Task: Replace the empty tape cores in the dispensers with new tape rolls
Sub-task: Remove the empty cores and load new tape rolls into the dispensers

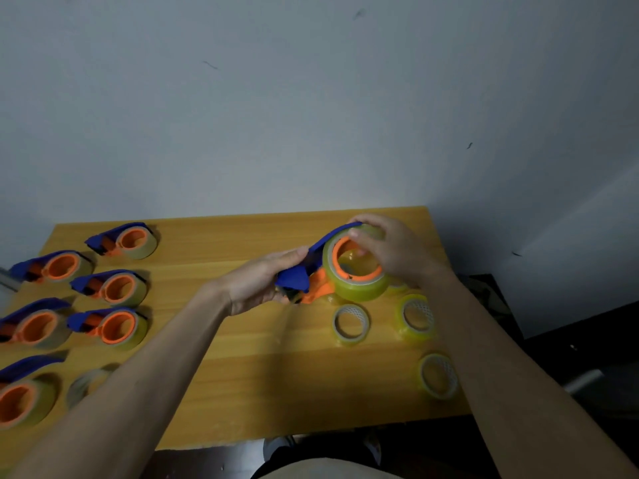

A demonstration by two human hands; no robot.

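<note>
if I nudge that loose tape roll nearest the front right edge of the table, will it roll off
Probably not far: the loose tape roll seems to lie flat on the table, so it should slide, not roll. Its glossy film looks slippery. Being close to the edge, a firm push could drop it.

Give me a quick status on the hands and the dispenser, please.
Left hand grips dispenser handle. Right hand holds tape roll on its hub. Loose rolls beneath on table, nothing blocking.

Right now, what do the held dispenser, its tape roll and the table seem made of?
Dispenser: probably moulded plastic, uniform matte blue and orange. Tape roll: glossy yellowish translucent film, apparently plastic. Table: wood or wood-look laminate, smooth with straight grain lines.
</note>
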